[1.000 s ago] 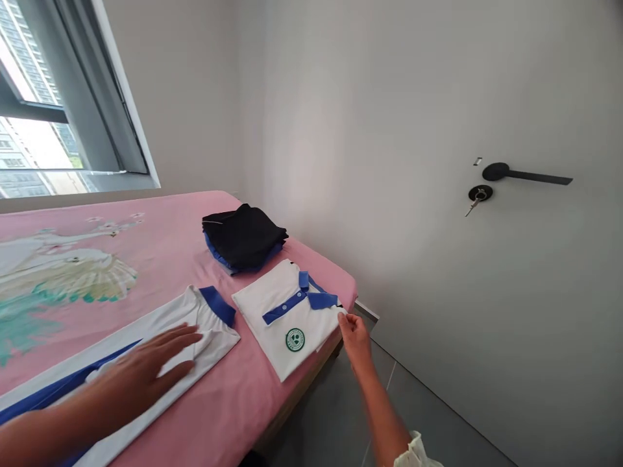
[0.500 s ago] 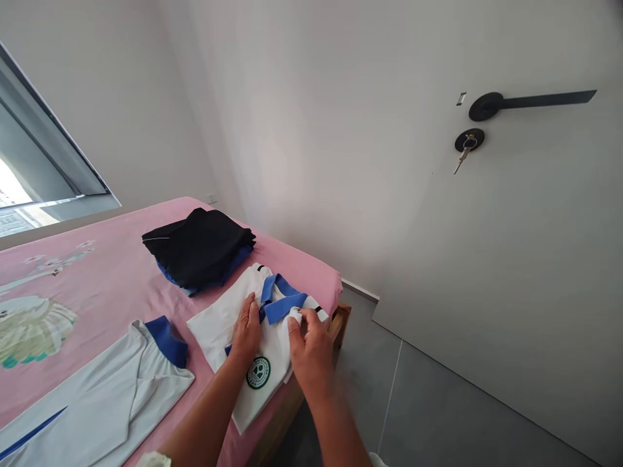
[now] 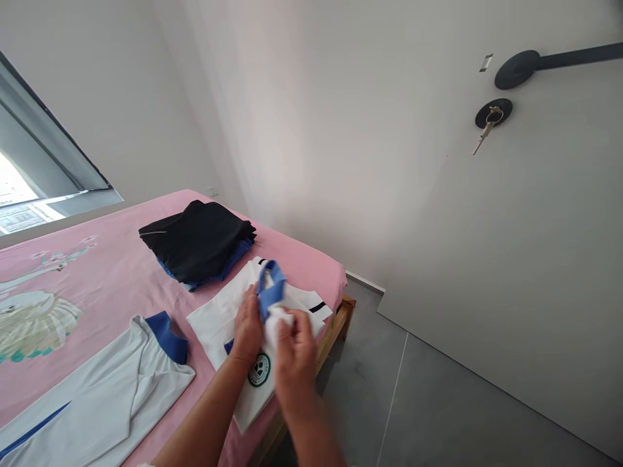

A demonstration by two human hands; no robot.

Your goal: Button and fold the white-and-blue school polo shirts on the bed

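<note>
A folded white polo shirt [image 3: 217,319] with a blue collar [image 3: 271,288] and a round green badge lies at the corner of the pink bed [image 3: 111,272]. My left hand [image 3: 248,327] rests on its chest, fingers closed against the blue placket. My right hand [image 3: 292,360] pinches the white cloth just under the collar and lifts it, so the collar stands up. Both hands are slightly blurred.
A folded black and blue stack of clothes [image 3: 199,240] sits behind the polo. A second white garment with a blue neckband [image 3: 107,395] lies spread at the lower left. A white door with a black handle [image 3: 545,61] and a key [image 3: 487,126] stands on the right, above grey floor tiles.
My left hand left the spread garment and came onto the folded polo. My right hand moved from the polo's edge to its collar, which now stands raised. The view swung right.
</note>
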